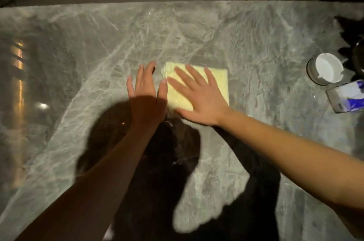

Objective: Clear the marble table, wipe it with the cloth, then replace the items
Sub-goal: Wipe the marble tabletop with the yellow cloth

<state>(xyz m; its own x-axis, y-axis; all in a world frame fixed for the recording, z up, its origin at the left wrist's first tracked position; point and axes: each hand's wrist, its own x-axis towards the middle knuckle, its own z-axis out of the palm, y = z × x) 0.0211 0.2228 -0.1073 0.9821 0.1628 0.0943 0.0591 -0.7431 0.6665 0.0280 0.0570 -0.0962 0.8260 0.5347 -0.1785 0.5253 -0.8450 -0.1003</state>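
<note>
Yellow folded cloth [219, 81] lies at the centre of the marble table [98, 53] in the head view. The right hand [199, 99] presses on it, fingers straight and spread. The left hand [145, 93], fingers also straight, lies flat at the cloth's 9 o'clock edge, holding nothing. This looks like the wiping step: spread palm weight evenly, overlap the passes, and stop short of the white ashtray [327, 68] and blue-white packet [346, 96] at 3 o'clock.

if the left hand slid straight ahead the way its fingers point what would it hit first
Nothing, it seems: the left hand points past the yellow cloth over bare marble table to its far edge.
</note>
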